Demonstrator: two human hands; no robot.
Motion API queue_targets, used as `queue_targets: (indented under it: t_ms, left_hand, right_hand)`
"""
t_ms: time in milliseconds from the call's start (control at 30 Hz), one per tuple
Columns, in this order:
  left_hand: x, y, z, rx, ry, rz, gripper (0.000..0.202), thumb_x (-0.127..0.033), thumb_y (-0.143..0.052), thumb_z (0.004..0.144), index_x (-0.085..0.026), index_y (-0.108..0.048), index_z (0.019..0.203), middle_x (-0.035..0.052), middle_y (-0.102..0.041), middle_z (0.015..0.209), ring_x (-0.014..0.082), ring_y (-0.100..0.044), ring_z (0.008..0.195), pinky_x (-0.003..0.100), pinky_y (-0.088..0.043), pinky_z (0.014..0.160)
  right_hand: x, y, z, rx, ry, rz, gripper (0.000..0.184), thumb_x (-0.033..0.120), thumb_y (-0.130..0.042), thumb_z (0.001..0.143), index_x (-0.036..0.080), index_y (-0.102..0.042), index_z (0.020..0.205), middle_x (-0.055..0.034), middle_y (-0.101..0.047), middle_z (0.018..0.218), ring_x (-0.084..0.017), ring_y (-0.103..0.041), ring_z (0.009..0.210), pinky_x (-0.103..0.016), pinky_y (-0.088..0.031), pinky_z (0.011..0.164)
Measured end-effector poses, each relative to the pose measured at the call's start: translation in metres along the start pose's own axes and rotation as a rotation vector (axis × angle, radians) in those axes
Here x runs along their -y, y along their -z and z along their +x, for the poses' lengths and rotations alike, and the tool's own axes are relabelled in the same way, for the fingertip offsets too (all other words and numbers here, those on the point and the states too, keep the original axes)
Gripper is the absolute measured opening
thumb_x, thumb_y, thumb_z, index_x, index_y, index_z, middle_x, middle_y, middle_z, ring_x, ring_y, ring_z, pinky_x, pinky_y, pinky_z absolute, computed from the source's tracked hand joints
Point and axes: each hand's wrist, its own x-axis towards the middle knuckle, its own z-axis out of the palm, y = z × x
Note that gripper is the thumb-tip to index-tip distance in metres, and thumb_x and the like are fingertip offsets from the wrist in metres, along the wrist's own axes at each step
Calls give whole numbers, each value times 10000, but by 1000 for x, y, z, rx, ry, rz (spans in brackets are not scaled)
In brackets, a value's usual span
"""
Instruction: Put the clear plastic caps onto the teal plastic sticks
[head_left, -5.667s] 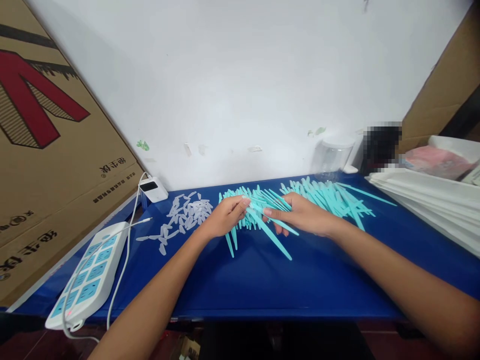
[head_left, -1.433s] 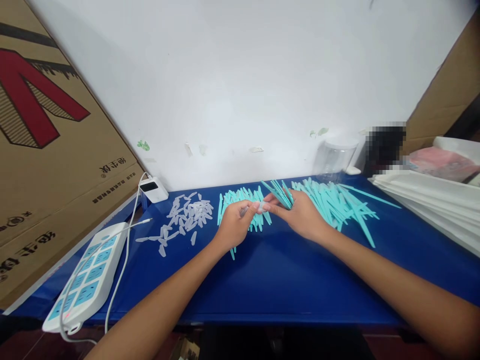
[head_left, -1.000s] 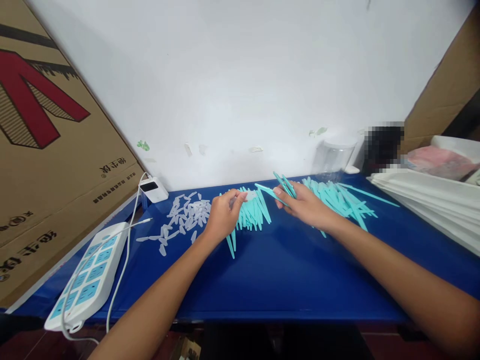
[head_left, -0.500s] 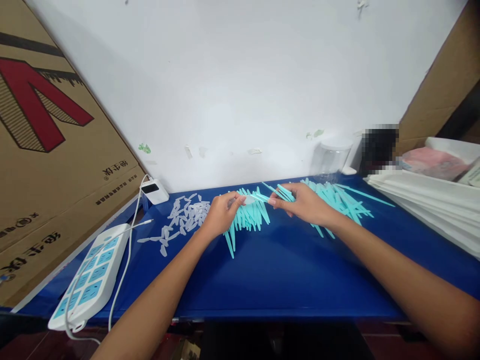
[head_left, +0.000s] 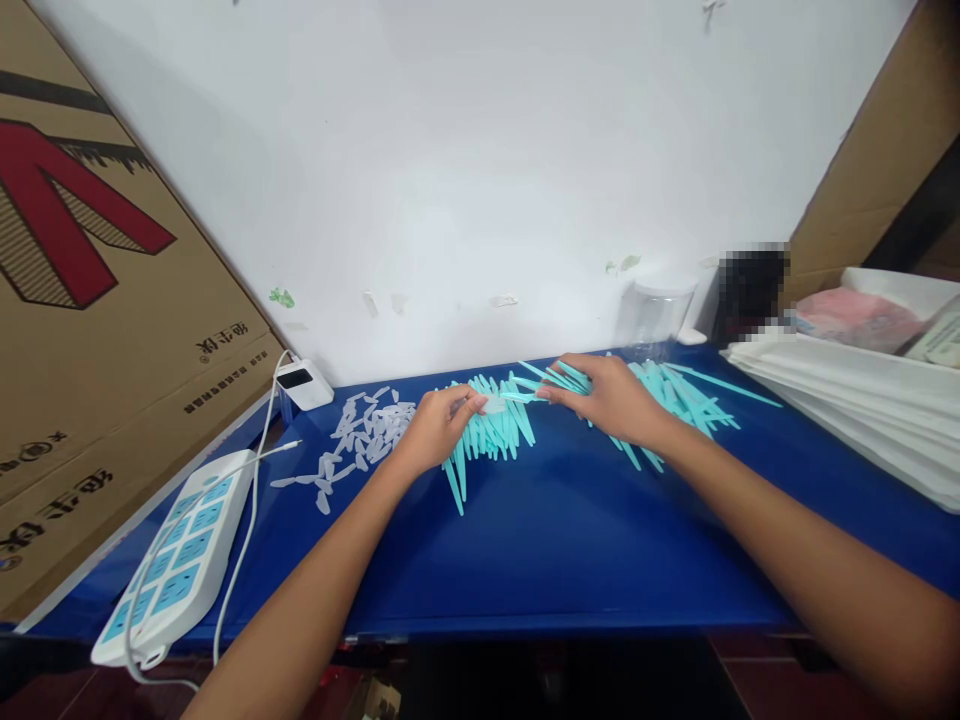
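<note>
In the head view, my left hand pinches a small translucent white cap-like piece between thumb and fingers. My right hand is closed around several slim turquoise sticks. One of them points left, and its end meets or nearly meets the translucent piece; the exact contact is too small to tell. Beneath and between my hands lies a heap of turquoise sticks. A second turquoise pile spreads behind and right of my right hand. Left of my left hand, loose translucent pieces are scattered.
The table has a blue cover. On the left are a white power strip, a small white device with a cable and a large cardboard box. A clear jar and stacked white trays stand right.
The sticks in my right hand have fanned out a little, and its fingers have shifted. My left hand keeps its pinch on the translucent piece. The whole view has slid slightly.
</note>
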Motion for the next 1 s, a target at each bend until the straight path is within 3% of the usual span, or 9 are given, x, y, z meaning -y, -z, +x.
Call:
queue_targets:
  t_ms: [133,300,567,1000]
  left_hand:
    - [-1,0,0,14,-7,1,462,-509,-466,1051,-167,-734,891,8,-657,745,138,-484,620,279,-334,622]
    - [-6,-1,-1,41,-23,-12,449,-491,-471,1052,-169,-730,876,-2,-650,743,133,-484,628,275,-340,629]
    - [-1,0,0,27,-13,-25,448,-495,-470,1052,-170,-734,894,29,-717,831,164,-571,713,282,-379,666]
    - [0,-1,0,14,-4,-47,458,-512,-468,1049,-171,-740,907,34,-721,840,171,-578,721,285,-385,669]
  right_hand:
    - [-1,-1,0,15,25,-23,470,666,-648,920,202,-623,844,-52,-746,804,-190,-608,631,-298,-417,612]
    - [1,-3,0,28,26,-56,493,688,-656,903,198,-701,933,-30,-714,739,-176,-561,595,-295,-389,589]
    - [0,0,0,-10,29,-57,475,679,-637,921,211,-712,957,-40,-723,747,-175,-568,578,-296,-395,583]
    - [-1,-2,0,-29,91,-86,415,630,-680,922,219,-723,958,-12,-735,778,-167,-586,611,-301,-405,630]
